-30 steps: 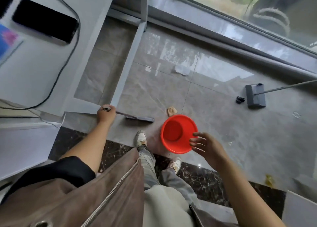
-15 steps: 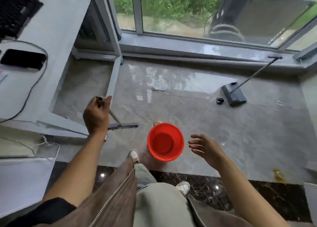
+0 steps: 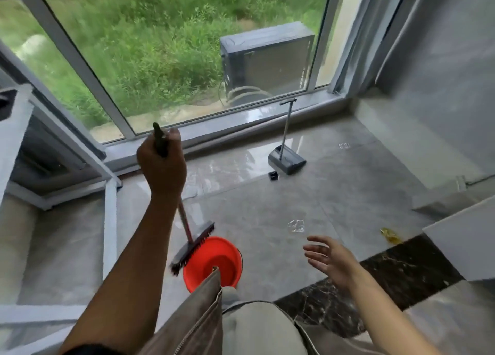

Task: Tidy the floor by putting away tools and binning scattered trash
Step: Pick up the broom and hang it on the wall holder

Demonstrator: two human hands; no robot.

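Note:
My left hand (image 3: 162, 161) grips the top of a long-handled brush, raised in front of me. The brush head (image 3: 193, 247) with dark bristles hangs tilted just left of a red bucket (image 3: 217, 261) standing on the floor near my feet. My right hand (image 3: 330, 259) hovers open to the right of the bucket, fingers spread, holding nothing. A clear plastic wrapper (image 3: 296, 225) lies on the tiles beyond my right hand. A yellow scrap (image 3: 390, 235) lies near the dark marble strip. Another clear scrap (image 3: 344, 145) lies far right near the window.
A grey dustpan (image 3: 288, 161) with an upright handle stands by the window sill, a small black object (image 3: 273, 176) beside it. A white desk frame (image 3: 109, 220) is at the left. A white panel (image 3: 460, 244) stands at the right. Grey wall and curtain fill the right corner.
My left hand has lifted the brush off the floor and swung its head toward the bucket. The view has tilted up toward the window. My right hand stays open, further from the bucket.

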